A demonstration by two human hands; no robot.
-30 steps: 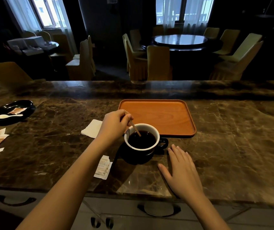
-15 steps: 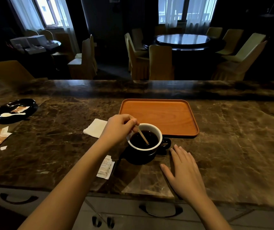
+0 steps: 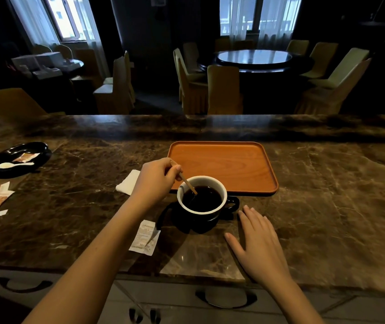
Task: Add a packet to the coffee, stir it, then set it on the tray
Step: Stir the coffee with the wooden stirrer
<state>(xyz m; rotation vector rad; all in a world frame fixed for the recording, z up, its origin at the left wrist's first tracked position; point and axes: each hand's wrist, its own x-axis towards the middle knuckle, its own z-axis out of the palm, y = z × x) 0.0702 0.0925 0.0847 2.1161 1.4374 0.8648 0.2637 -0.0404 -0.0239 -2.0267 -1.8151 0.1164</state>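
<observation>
Coffee cup [image 3: 202, 197] just right of left hand [image 3: 155, 180], stirrer [image 3: 188, 183] inside.

Two bare forearms coming up from the bottom edge, no sleeves anywhere in sight. No watch, no rings, no bracelets on the left hand [image 3: 156, 181] or the right hand [image 3: 260, 242]. Short, plain nails on the right fingers [image 3: 247, 210], no polish as far as can be told in this dim light.

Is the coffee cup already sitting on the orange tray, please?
No, the coffee cup stands on the marble counter just in front of the orange tray, which holds nothing.
</observation>
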